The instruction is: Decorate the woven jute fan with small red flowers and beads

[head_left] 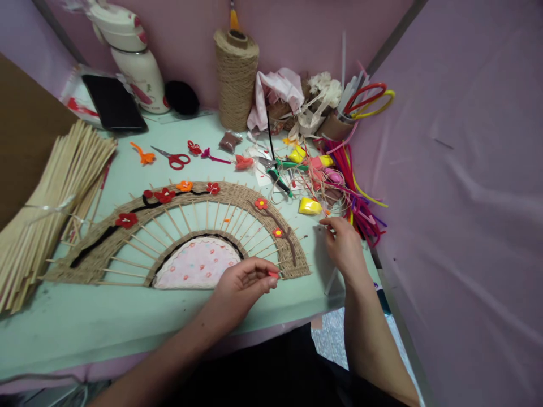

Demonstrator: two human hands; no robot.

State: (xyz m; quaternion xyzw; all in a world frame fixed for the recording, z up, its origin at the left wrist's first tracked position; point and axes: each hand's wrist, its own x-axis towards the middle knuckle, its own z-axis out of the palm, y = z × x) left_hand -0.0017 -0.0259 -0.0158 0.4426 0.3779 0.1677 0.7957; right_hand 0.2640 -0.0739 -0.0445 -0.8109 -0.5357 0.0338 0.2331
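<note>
Wickerwork shaped like an open fan (220, 195) lies flat in the middle of the pale green table (127, 322), with thin sticks as ribs, a pink cloth half-circle at its base and small red and orange flowers (126, 220) set along its woven band. The left hand (241, 285) rests at the fan's lower right corner, thumb and forefinger pinched closed on a small red piece (274, 275), which sits just beside the woven edge. The right hand (344, 244) is further right, near the table's edge, fingers curled with their tips pointing at the heap of craft bits. Whether it grips anything I cannot tell. A yellow packet (309, 206) lies just beyond those fingertips, next to a tangle of coloured pipe cleaners (360, 198). Green-handled pliers (278, 172) lie behind the fan and red-handled scissors (173, 159) lie further left. A tall spool of twine (236, 79) stands at the back. A bundle of sticks (46, 198) lies along the left side, and a black phone (113, 103) lies behind it.
</note>
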